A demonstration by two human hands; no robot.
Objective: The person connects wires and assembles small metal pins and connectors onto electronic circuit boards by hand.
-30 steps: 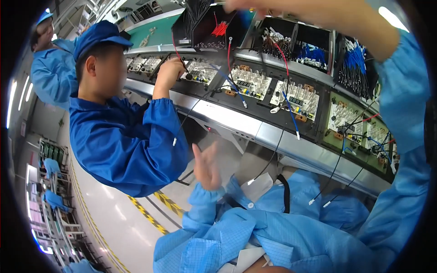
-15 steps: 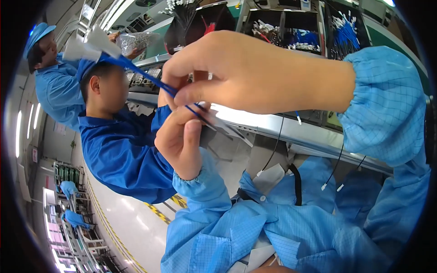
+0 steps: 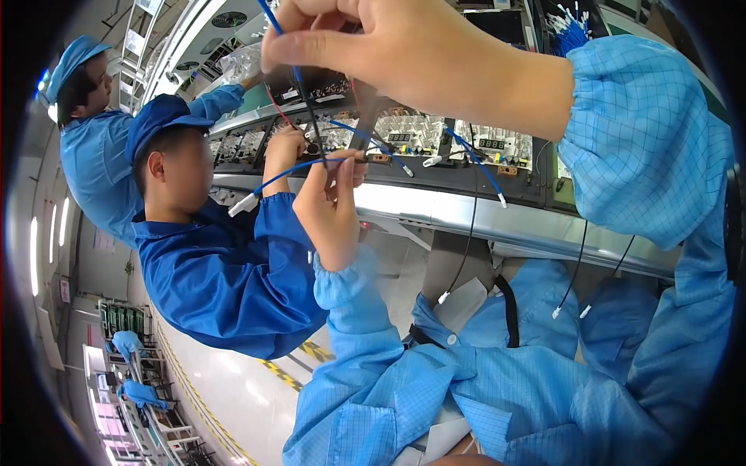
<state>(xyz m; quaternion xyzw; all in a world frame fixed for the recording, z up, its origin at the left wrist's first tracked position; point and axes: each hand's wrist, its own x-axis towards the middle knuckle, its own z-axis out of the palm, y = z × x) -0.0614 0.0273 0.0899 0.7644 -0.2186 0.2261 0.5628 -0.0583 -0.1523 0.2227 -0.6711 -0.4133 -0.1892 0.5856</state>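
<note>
My left hand [image 3: 330, 206] is closed in a pinch above the bench's front edge, gripping a blue wire [image 3: 289, 172] that sticks out leftward and ends in a white connector [image 3: 244, 205]. Higher up, my right hand [image 3: 334, 39] pinches a blue-and-black wire [image 3: 306, 93] between thumb and fingers. This wire slants down to my left fingers; whether both pieces are one cable I cannot tell. Behind my hands lie circuit boards [image 3: 497, 149] with small displays and clear-wrapped parts. Blue wires [image 3: 486, 171] with white ends lie across them.
A co-worker in dark blue [image 3: 225, 264] sits close on my left, one hand [image 3: 286, 147] at the boards. Another person in light blue [image 3: 101, 155] is beyond. Thin black wires [image 3: 472, 225] hang over the metal bench edge [image 3: 435, 203]. Bundled blue wires [image 3: 569, 31] stand in a far bin.
My hands have moved apart: the right up, the left down and slightly right. The white connectors at upper left have left that spot. Boards and the co-worker's hand now show.
</note>
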